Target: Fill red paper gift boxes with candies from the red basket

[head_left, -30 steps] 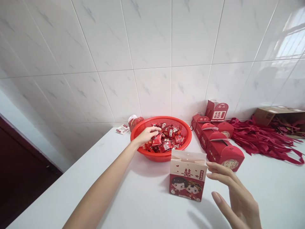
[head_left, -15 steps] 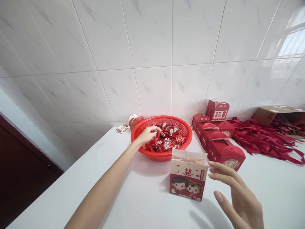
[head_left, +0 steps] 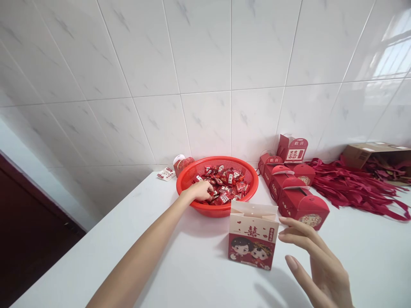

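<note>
As left hand rests among packets, its grip unclear, right hand spread beside box reading "囍"

The left hand is in a red basket, fingers curled among sweets, its grip hidden; the right hand, fingers parted, hangs at the right edge of an upright, open-topped box on the table; red boxes, ribbons and a carton lie rightward; a card lies left; tiled wall behind.
</note>
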Demonstrator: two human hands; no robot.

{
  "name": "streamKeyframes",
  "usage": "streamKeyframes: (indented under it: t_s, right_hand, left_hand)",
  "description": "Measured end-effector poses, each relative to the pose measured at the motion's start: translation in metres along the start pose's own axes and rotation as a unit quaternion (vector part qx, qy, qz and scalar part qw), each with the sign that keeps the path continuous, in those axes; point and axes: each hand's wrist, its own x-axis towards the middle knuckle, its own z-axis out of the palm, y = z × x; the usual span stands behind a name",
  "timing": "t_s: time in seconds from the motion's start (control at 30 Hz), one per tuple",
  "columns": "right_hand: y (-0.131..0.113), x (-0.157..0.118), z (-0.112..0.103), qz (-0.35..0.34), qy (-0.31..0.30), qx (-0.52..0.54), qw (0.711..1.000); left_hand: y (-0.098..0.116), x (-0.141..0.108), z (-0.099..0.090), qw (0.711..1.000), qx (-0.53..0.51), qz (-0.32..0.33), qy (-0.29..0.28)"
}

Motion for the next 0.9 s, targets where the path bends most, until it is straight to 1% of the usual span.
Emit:
streamKeyframes:
  t_s: [0.07,0.13,0.27,0.47,0.53,0.67,0.77,0.9]
  right_hand:
    - [-0.0004,0.0005,0.0001,-0.002,-0.001,0.001,1.000]
    - [-0.0009,0.0012,0.0003,-0.002,-0.002,0.004,1.000]
    - [-0.0012,0.0015,0.0008,-0.006,-0.006,0.006,1.000]
    - [-0.0020,0.0017,0.0016,-0.006,-0.010,0.006,1.000]
    - [-0.0024,0.0023,0.0021,-0.007,-0.006,0.005,1.000]
    - [-0.0017,0.0023,0.0039,-0.007,0.003,0.002,1.000]
    - [0.0004,0.0013,0.0057,-0.007,0.007,0.001,1.000]
    - [0.0035,-0.0003,0.0067,-0.011,0.014,0.001,1.000]
  left_hand:
    - [0.0009,-0.0007,-0.0004,1.000,0.000,-0.005,0.014]
    - [0.0019,-0.0012,-0.0008,1.000,0.005,-0.007,0.016]
    - [0.0035,-0.0009,-0.0017,0.999,0.032,-0.001,-0.016]
    - [0.0062,0.0009,-0.0018,0.997,0.061,0.014,-0.044]
    - [0.0066,0.0012,-0.0010,0.996,0.072,0.009,-0.043]
    - [0.0062,0.0019,0.0009,0.995,0.100,-0.003,-0.021]
    - [0.0058,0.0022,0.0011,0.995,0.100,0.008,-0.014]
    - [0.0064,0.0012,0.0010,0.997,0.075,0.025,-0.021]
